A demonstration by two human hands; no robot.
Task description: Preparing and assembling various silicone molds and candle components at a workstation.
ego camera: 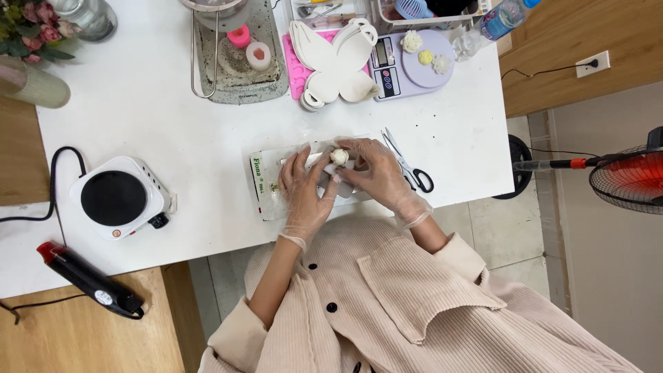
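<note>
A: Largest first. What is the table (173, 131) carrying?

B: White top. Take the packet (266, 181) near its front edge as landmark. Left of the packet: a small white hotplate (119, 197) with a black disc, cord trailing off left. Further left and nearer the viewer: a black heat gun (88, 279) with a red tip, lying half off the table.

A: Behind the packet?

B: A metal tray (238, 65) holding two small pink and white moulds. Right of the tray, a stack of white cut-out shapes (335, 59), then a lilac scale (407, 65) with three pale flower pieces on its plate.

A: Right of the packet?

B: Scissors (407, 166), black handles, blades slightly apart, just beside the right hand.

A: Hands?

B: Both in clear gloves, over the packet. Left hand (304, 186) lies with fingers loosely spread and half-curled, fingertips meeting the right hand's. Right hand (373, 173) is curled, thumb and forefinger pinched on a small cream flower (339, 157).

A: Flower position?

B: Above the packet's right end, between both hands' fingertips. Whether the left fingers actually touch it, cannot tell.
</note>
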